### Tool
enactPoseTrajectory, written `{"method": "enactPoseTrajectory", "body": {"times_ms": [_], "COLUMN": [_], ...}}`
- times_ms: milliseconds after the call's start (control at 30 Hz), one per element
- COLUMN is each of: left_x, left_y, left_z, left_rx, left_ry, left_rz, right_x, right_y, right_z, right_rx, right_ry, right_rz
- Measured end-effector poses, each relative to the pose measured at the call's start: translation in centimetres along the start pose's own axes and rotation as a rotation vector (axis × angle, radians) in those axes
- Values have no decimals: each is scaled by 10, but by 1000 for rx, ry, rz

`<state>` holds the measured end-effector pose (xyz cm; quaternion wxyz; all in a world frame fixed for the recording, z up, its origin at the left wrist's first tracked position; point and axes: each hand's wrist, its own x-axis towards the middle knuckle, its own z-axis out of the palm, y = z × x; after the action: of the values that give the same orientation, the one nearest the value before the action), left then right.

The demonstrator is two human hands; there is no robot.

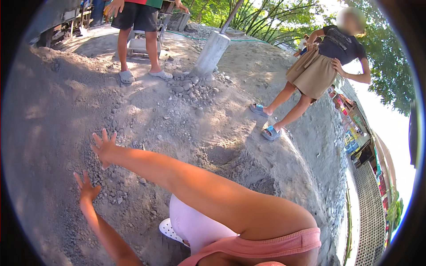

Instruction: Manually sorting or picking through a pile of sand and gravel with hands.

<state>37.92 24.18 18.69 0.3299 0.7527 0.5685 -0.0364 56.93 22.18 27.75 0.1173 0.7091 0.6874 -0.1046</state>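
Note:
My left hand point(89, 188) is over the grey, gravelly soil point(113, 179), fingers spread and nothing in it. Just beyond it my right hand point(105, 148) reaches far to the left across my body, its fingers also apart and its palm bare. Small stones and loose dirt lie under and beside both hands. Whether either hand touches the ground I cannot tell. My bent knee in pale trousers point(191, 217) and a white clog with holes point(171, 230) show below my right arm.
A person in dark shorts point(135, 17) stands at the far left, another in a tan skirt point(313, 73) at the right. A concrete post point(212, 52) rises from a stone pile point(191, 86). A shallow hollow point(222, 153) lies ahead. Right, a lattice fence point(368, 213) runs alongside stalls.

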Motion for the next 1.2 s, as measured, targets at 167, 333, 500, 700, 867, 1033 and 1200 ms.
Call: {"method": "enactPoseTrajectory", "body": {"times_ms": [167, 333, 500, 700, 867, 1033, 1200], "left_x": [9, 10, 45, -4, 9, 29, 41], "left_y": [-22, -5, -74, -28, 15, 61, 58], "left_z": [12, 15, 29, 16, 19, -16, -24], "left_rx": [-116, -60, 57, 27, 319, 488, 533], "left_ry": [198, 228, 169, 171, 59, 86, 32], "left_rz": [19, 36, 115, -13, 46, -53, -59], "right_x": [-4, -2, 22, 28, 23, 26, 24], "right_y": [9, 26, 14, 34, 30, 43, 51], "right_z": [28, 52, 58, 71, 58, 52, 62], "right_rx": [-70, -87, -39, 25, -34, -85, -57], "right_ry": [-37, -64, -176, -241, -119, -45, -67], "right_rz": [-91, -100, -90, -37, -77, -39, -16]}}
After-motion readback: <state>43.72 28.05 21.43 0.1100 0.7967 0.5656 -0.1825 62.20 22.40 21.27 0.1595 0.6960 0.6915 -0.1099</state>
